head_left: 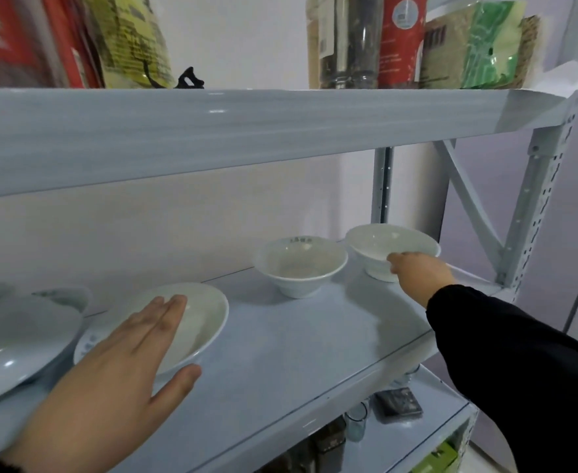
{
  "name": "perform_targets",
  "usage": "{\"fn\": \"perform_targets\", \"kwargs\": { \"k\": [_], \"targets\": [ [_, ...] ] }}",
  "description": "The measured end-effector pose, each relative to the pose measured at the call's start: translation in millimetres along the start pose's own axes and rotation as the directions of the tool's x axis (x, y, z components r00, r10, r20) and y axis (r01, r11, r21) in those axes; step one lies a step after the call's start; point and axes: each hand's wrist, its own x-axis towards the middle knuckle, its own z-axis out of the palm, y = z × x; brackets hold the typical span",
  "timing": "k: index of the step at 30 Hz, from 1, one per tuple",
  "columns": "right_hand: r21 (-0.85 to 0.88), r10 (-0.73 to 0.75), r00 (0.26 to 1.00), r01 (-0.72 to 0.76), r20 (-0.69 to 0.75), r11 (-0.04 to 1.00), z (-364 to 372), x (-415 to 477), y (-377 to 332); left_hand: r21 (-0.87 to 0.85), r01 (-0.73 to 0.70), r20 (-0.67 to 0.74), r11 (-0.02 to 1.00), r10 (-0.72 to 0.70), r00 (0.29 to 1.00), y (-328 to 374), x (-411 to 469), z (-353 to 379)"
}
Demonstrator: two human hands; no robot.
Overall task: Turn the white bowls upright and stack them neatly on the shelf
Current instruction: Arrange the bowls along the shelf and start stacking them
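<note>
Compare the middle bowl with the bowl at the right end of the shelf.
The middle bowl stands level on the shelf; the right bowl is tilted. Nothing touches the middle bowl; the right hand grips the right bowl at its near rim. The middle bowl shows dark print inside its far rim; none shows on the right bowl. Both are white, flared, and open upward.
</note>
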Motion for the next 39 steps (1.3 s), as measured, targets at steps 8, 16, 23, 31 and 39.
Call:
{"fn": "perform_targets", "kwargs": {
  "k": [8, 16, 23, 31, 39],
  "targets": [
    [0.047, 0.002, 0.999, 0.0, -0.042, 0.999, -28, 11, -15, 0.003, 0.059, -0.048, 0.998, -0.058, 0.997, -25, -42, -30],
    [0.274, -0.716, 0.592, 0.806, -0.369, 0.525, -127, -97, -206, -0.005, 0.146, -0.104, 0.989, -0.146, 0.984, -39, -86, -54],
    [0.133, -0.806, 0.582, 0.812, -0.11, 0.568, -101, -102, -273, 0.011, 0.167, -0.056, 0.986, -0.166, 0.984, -41, -120, -71],
    [0.115, -0.685, 0.728, 0.684, -0.045, 0.72, -84, -51, -263, 0.098, 0.286, -0.049, 0.953, -0.282, 0.958, -81, -161, -87],
    [0.009, -0.617, 0.786, 0.618, -0.035, 0.786, -143, -79, -295, 0.06, 0.399, -0.08, 0.915, -0.394, 0.916, -116, -206, -102]
  ]
}}
